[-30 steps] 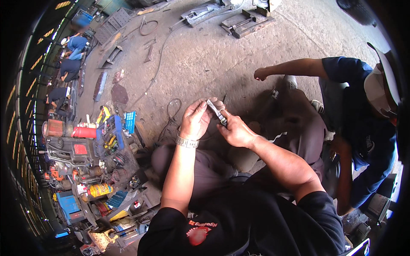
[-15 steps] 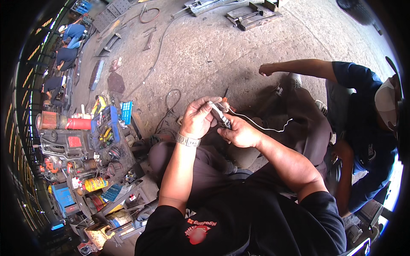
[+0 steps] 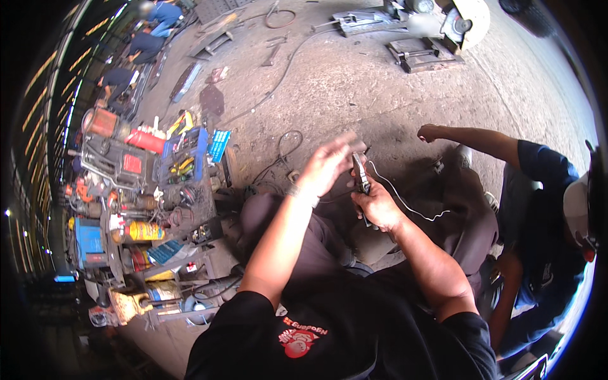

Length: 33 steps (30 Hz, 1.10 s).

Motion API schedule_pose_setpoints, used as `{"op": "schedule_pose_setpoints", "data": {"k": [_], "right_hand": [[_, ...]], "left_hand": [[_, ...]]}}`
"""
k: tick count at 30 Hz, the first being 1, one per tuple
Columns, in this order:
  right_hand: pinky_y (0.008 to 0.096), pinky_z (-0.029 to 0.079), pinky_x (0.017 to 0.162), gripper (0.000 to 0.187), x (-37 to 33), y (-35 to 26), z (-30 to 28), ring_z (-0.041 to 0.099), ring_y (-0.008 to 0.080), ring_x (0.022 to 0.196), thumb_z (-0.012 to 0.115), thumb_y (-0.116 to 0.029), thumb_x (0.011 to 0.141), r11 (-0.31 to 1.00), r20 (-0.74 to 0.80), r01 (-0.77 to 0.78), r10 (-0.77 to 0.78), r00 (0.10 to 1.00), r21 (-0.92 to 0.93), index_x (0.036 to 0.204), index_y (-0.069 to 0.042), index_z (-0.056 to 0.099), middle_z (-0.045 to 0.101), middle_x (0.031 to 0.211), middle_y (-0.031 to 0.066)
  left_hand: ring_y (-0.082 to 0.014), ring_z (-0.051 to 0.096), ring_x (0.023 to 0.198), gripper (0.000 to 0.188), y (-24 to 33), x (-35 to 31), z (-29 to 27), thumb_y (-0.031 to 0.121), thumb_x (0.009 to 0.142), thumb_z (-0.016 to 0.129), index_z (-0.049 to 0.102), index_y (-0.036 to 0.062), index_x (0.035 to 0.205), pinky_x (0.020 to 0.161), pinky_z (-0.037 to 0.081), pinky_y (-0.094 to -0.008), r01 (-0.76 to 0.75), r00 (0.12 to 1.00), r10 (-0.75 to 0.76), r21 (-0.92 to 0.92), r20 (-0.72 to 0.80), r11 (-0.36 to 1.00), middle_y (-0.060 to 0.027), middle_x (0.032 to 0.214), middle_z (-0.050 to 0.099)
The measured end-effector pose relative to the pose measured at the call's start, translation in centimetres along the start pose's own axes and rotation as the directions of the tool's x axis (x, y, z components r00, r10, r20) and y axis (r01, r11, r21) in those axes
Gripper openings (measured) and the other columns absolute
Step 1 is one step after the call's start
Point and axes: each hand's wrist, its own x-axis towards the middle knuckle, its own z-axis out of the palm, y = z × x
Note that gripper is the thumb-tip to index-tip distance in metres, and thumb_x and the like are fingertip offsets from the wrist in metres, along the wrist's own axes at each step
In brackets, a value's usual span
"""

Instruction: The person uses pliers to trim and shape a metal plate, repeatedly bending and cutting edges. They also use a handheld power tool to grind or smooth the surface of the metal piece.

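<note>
In my right hand (image 3: 379, 208) is a metal hand tool that looks like pliers (image 3: 361, 172), its fingers wrapped around the handles and the jaws pointing away from me. A thin white wire (image 3: 400, 199) runs from beside the jaws and curves off to the right over my dark trousers. My left hand (image 3: 330, 163), with a metal-banded watch (image 3: 303, 195) at the wrist, is raised beside the jaw tips. Its fingers are smeared by motion, so whether they touch the tool or the wire does not show.
At left, a cluttered bench (image 3: 209, 218) bears an open blue toolbox (image 3: 193, 155), a yellow can (image 3: 142, 230) and a red cylinder (image 3: 147, 140). Close on my right sits a co-worker (image 3: 538, 253), one arm stretched forward. Metal frames (image 3: 424, 54) and a cut-off saw (image 3: 465, 25) stand farther off.
My left hand has come away from its pinch on the white wire's end at the tool's tip and is moving. The pliers now point more straight ahead. The whole view has swung left.
</note>
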Motion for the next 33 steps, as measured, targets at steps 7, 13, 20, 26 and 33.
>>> {"op": "schedule_pose_setpoints", "data": {"k": [7,13,20,26,33], "right_hand": [[0.0282,0.042,0.05,0.03,-0.6,-1.1,0.5,0.048,0.0108,0.055,0.055,-0.004,0.092,0.997,-0.048,-0.072,0.071,0.996,-0.031,0.122,-0.01,0.052,0.048,0.069,-0.0003],[0.029,0.041,0.049,0.03,-1.1,-1.3,0.2,0.048,0.0113,0.053,0.056,-0.004,0.092,0.994,-0.076,-0.055,0.048,0.996,-0.089,0.121,-0.009,0.054,0.048,0.067,0.0001],[0.0296,0.044,0.05,0.033,-1.6,-0.4,0.0,0.05,0.0119,0.055,0.059,-0.007,0.093,0.984,-0.082,-0.075,0.063,0.995,-0.16,0.126,-0.003,0.053,0.051,0.07,0.0009],[0.0311,0.047,0.054,0.042,-1.4,0.2,0.7,0.054,0.0132,0.06,0.059,-0.009,0.092,0.972,-0.078,-0.089,0.073,0.994,-0.22,0.131,0.002,0.049,0.057,0.076,0.0047],[0.0402,0.052,0.087,0.056,-0.7,0.7,-1.6,0.062,0.0295,0.101,0.059,-0.007,0.092,0.853,-0.09,0.109,-0.179,0.98,-0.51,0.144,0.005,0.04,0.062,0.112,0.0204]], "left_hand": [[-0.0386,0.062,0.116,0.035,14.7,2.3,-13.9,0.014,0.1,0.058,0.042,0.0069,0.13,0.103,0.052,-0.0527,-0.335,0.773,0.179,-0.153,-0.609,0.93,-0.0239,0.133,0.058],[-0.0326,0.066,0.108,0.036,16.6,-0.2,-17.7,0.02,0.103,0.055,0.043,0.0089,0.135,0.095,0.056,-0.0472,-0.24,0.641,0.169,0.014,-0.749,0.971,-0.0188,0.125,0.064],[-0.0286,0.069,0.098,0.029,14.6,-3.6,-19.3,0.019,0.104,0.05,0.049,0.0097,0.132,0.086,0.059,-0.0423,-0.228,0.551,0.111,-0.022,-0.827,0.973,-0.015,0.12,0.067],[-0.0254,0.07,0.087,0.025,19.6,-7.0,-22.8,0.02,0.103,0.054,0.054,0.0098,0.126,0.082,0.058,-0.0397,-0.251,0.504,0.21,0.091,-0.837,0.964,-0.0133,0.111,0.07],[-0.0268,0.067,0.098,0.028,29.2,-6.3,-19.2,0.025,0.098,0.061,0.058,0.0085,0.121,0.077,0.058,-0.0342,-0.233,0.575,0.374,0.293,-0.728,0.927,-0.0095,0.116,0.066]]}}
